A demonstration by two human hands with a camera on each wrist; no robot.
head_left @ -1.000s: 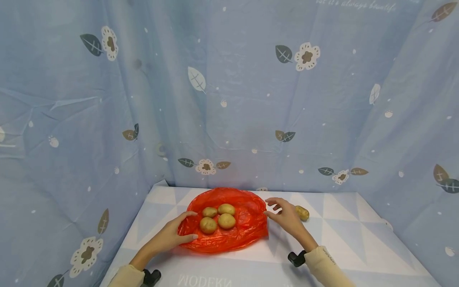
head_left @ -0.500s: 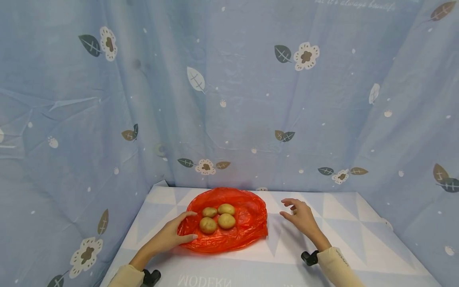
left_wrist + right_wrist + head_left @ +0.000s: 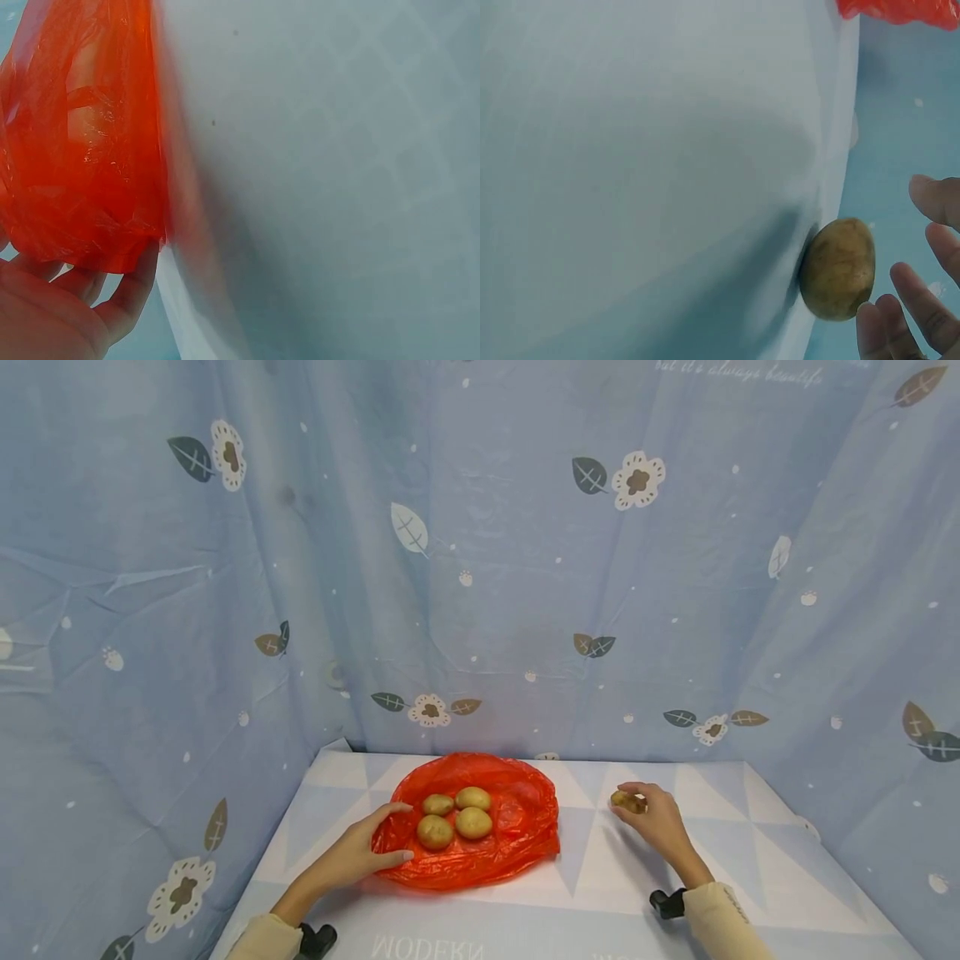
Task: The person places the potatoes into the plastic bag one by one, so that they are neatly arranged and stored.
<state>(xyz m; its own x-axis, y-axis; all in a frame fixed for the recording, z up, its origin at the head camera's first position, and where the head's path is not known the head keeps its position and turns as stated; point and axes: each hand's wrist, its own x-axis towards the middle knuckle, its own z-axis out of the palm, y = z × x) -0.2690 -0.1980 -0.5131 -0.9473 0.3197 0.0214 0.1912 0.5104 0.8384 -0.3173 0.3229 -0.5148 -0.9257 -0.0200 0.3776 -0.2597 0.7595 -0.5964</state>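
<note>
A red plastic bag (image 3: 517, 852) lies spread wide on the table, with several potatoes (image 3: 474, 822) inside its mouth. My left hand (image 3: 360, 852) holds the bag's left edge, thumb at the front and fingers farther back. In the left wrist view its fingers (image 3: 131, 292) curl at the red film. Over to the right, my right hand (image 3: 660, 820) has come over a lone potato (image 3: 618, 798), partly covered by the fingers. The right wrist view shows that potato (image 3: 838, 270) resting on the table, fingertips close to its edge and the thumb (image 3: 930, 196) spread away.
The white and pale blue patterned table cover (image 3: 720, 852) extends to the right and front. A blue curtain (image 3: 510, 568) with flowers and leaves hangs behind the table and along both sides. Black straps with small devices (image 3: 667, 903) sit on the wrists.
My right hand has moved right, away from the bag's right edge, to the lone potato. The left hand and the bag with its potatoes stay in place.
</note>
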